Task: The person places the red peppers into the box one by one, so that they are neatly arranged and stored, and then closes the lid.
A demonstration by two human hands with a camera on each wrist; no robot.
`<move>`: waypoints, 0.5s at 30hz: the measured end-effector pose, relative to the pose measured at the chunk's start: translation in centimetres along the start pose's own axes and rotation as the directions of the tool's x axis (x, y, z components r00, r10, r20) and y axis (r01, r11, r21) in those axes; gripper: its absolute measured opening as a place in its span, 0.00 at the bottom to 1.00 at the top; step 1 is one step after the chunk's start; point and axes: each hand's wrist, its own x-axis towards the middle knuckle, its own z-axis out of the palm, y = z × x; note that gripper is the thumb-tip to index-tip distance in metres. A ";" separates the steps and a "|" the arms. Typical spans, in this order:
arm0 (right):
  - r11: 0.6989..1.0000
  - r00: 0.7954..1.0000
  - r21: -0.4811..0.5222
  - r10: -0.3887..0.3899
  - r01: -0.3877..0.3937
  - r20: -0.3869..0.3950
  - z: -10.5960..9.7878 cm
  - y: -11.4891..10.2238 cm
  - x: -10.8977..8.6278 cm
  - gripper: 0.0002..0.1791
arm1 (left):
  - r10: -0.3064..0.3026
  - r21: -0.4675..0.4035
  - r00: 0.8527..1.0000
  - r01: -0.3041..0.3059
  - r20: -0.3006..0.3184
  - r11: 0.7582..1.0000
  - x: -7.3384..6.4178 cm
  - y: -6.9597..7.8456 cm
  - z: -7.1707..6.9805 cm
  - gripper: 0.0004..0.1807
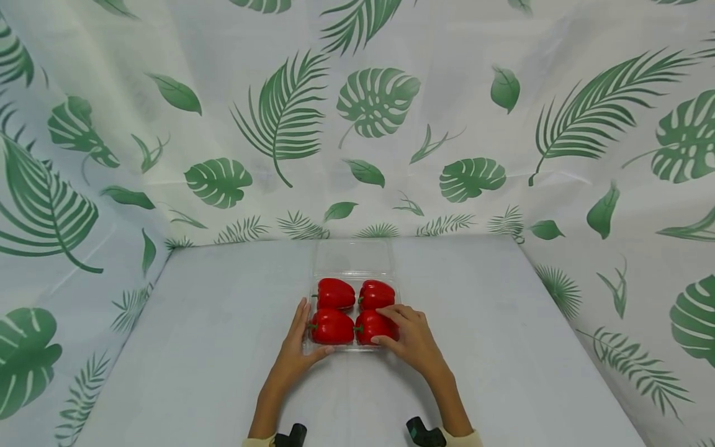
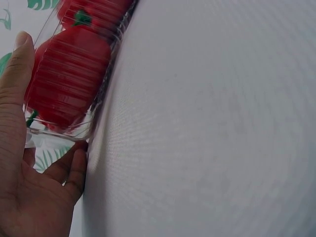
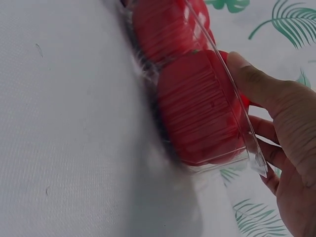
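Several red bell peppers with green stems sit in two rows inside a clear plastic clamshell box (image 1: 357, 349), its lid (image 1: 353, 257) folded back at the far side. My right hand (image 1: 414, 340) reaches over the box's right side and grips the front right bell pepper (image 1: 365, 326) between thumb and fingers. In the right wrist view, the thumb presses that pepper's top at the rim. Along the box's left wall lie the straight fingers of my left hand (image 1: 296, 354), its thumb spread toward the front edge. The front left bell pepper (image 1: 332, 327) is beside it.
Behind the front row lie a back left bell pepper (image 1: 335, 293) and a back right one (image 1: 375, 293). The box stands on a white-covered table (image 1: 195, 347). Leaf-printed cloth (image 1: 424, 136) hangs at the back and both sides.
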 end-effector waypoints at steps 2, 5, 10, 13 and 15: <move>1.000 1.000 -0.002 0.001 -0.001 0.002 -0.1 0.1 0.0 0.30 | -0.006 0.003 1.000 0.006 0.003 1.000 0.0 0.0 0.0 0.58; 1.000 1.000 0.002 0.002 -0.002 0.005 -0.2 0.2 0.1 0.29 | -0.014 0.010 1.000 0.014 0.007 1.000 0.0 0.2 0.0 0.58; 0.999 1.000 0.040 -0.006 0.006 -0.003 -0.4 0.5 0.4 0.26 | -0.030 0.017 1.000 0.030 0.006 0.999 0.0 0.2 -0.1 0.58; 0.996 1.000 0.091 -0.021 0.023 -0.023 -0.5 0.8 0.8 0.25 | -0.030 0.013 1.000 0.030 0.005 0.999 0.0 0.1 -0.1 0.58; 0.990 0.999 0.139 -0.012 0.016 -0.030 -0.6 1.1 1.1 0.23 | -0.032 0.013 0.999 0.032 0.005 0.999 0.0 0.1 0.0 0.58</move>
